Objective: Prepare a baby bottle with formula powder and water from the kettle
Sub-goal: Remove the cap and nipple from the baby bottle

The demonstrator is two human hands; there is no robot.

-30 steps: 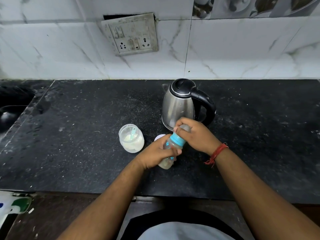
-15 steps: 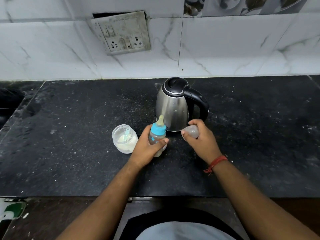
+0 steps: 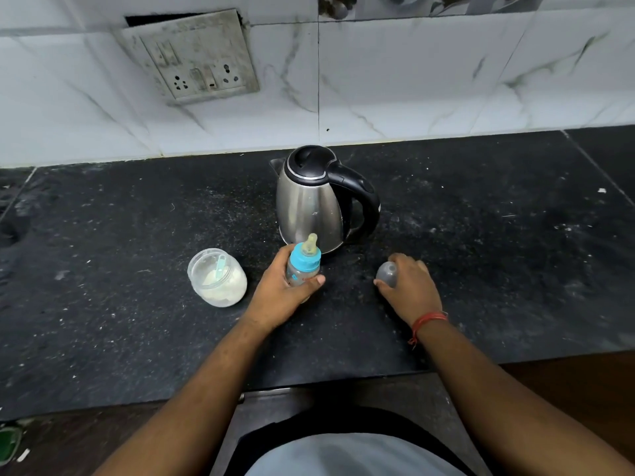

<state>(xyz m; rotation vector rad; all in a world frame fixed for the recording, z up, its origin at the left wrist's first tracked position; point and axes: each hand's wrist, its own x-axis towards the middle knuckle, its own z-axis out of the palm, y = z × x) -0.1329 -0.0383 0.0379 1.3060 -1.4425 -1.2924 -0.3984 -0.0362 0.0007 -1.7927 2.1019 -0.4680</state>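
On the black counter point(image 3: 103, 338), a steel kettle point(image 3: 311, 207) stood. Just before it, the upright baby bottle point(image 3: 304, 266) was grasped by the left hand point(image 3: 281, 293); its clear cap point(image 3: 386, 274) was clasped by the right hand point(image 3: 410, 286). The powder jar point(image 3: 217, 277) sat leftward.

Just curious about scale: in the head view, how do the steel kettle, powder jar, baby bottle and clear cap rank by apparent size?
1. Steel kettle with black handle
2. Clear plastic powder jar
3. Blue-collared baby bottle, partly hidden by the left hand; unsure against the jar
4. Clear domed cap

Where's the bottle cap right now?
In the head view the cap is in the right hand, low on the counter, right of the bottle and in front of the kettle.
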